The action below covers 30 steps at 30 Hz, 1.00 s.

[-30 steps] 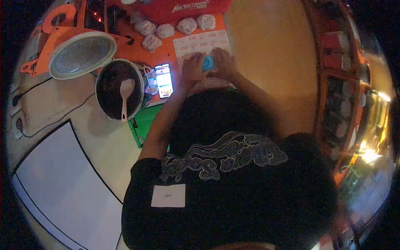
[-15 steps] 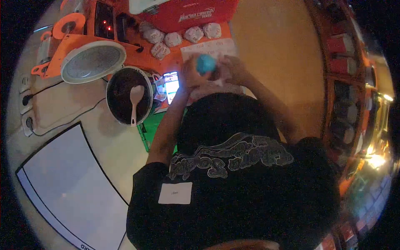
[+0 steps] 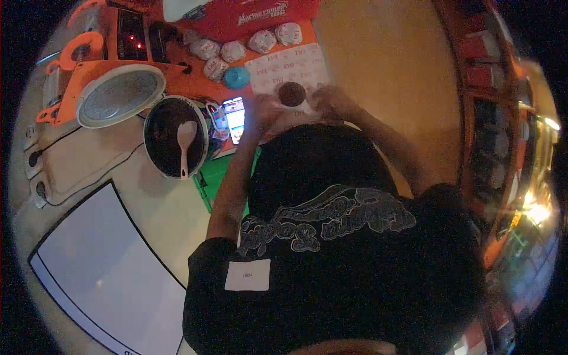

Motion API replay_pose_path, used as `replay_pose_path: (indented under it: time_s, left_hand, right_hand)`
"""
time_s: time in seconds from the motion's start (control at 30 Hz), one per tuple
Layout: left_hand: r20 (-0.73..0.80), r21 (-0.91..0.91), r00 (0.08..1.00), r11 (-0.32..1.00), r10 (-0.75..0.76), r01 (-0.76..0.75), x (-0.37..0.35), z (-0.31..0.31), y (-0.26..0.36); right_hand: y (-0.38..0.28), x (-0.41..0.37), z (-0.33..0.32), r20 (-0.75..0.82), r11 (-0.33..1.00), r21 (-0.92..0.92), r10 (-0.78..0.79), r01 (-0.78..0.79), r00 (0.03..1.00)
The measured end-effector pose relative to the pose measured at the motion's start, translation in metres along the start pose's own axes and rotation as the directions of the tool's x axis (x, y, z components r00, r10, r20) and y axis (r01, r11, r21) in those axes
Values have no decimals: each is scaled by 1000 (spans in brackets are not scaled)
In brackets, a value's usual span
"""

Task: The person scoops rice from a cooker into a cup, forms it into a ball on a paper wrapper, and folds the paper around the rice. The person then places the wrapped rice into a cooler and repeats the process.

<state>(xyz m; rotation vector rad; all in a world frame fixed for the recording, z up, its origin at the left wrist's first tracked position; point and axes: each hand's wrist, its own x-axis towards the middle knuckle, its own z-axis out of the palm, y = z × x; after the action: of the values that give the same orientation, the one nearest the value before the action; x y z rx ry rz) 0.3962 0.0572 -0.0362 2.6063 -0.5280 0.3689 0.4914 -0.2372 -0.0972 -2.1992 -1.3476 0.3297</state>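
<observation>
A round dark brown mound (image 3: pixel 291 93) of what looks like rice sits on a white printed wrapping paper (image 3: pixel 284 66) in front of me. My left hand (image 3: pixel 266 113) is closed at the paper's left edge, near the mound, its fingers dim. On the other side, my right hand (image 3: pixel 334 102) pinches the paper's right edge with bent fingers. Neither hand touches the mound as far as I can see. The small blue bowl (image 3: pixel 236 77) rests by the paper's left side, against the wrapped bundles (image 3: pixel 216 68).
A pot (image 3: pixel 155 142) of dark food with a rice paddle (image 3: pixel 186 137) stands left, near a round lid (image 3: pixel 121 96). A lit phone (image 3: pixel 235 121) lies beside my left arm. Behind are a red cooler box (image 3: pixel 260 18) and an orange sealing machine (image 3: pixel 89 53).
The blue bowl has left the space between my hands and now sits beside the wrapped bundles. The dark mound is uncovered on the paper. Both hands are now at the paper's edges.
</observation>
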Motion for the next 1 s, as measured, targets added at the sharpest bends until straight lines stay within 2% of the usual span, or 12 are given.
replay_pose_path:
  time_s: [0.1,0.13,0.2,0.33,0.43,0.53,0.63,0.7,0.73,0.83,0.93,1.0]
  left_hand:
    - [143,-181,985,976,-98,123,-21,17,10]
    - [166,-91,986,996,0,16,-30,29,4]
    - [125,-111,991,992,-45,59,-31,32,11]
    - [-4,-12,1000,1000,-10,10,-18,26,21]
    - [-22,-76,995,993,-96,94,-7,24,21]
    - [-36,-16,994,994,-107,107,-9,31,19]
    - [-63,-15,987,989,-145,144,11,-2,51]
    - [33,-62,990,988,-137,139,-9,18,37]
    - [133,-114,983,983,-127,143,-17,25,30]
    - [399,-263,900,919,-175,295,-13,12,34]
    - [350,-171,892,916,-287,362,-11,9,33]
    - [213,-240,946,925,-245,293,-11,21,21]
  right_hand:
    - [-5,9,1,184,973,-214,131,-90,974]
    - [-8,10,-2,190,974,-209,131,-91,973]
    - [-11,13,-12,-9,985,-46,168,-168,986]
    - [12,15,5,50,990,-98,102,-97,993]
    - [-6,12,-14,-93,950,233,233,-206,968]
    - [-36,10,-39,-115,975,174,157,-136,981]
    - [-26,-5,-22,-167,989,-142,19,-43,986]
    - [-30,-10,-30,236,969,-185,207,-165,949]
    - [-29,-12,-30,234,970,-186,201,-159,951]
    - [-24,-23,-29,314,931,37,333,-362,889]
    - [-25,-26,-31,76,896,325,295,-303,953]
    - [-26,-13,-29,-61,591,773,431,-231,900]
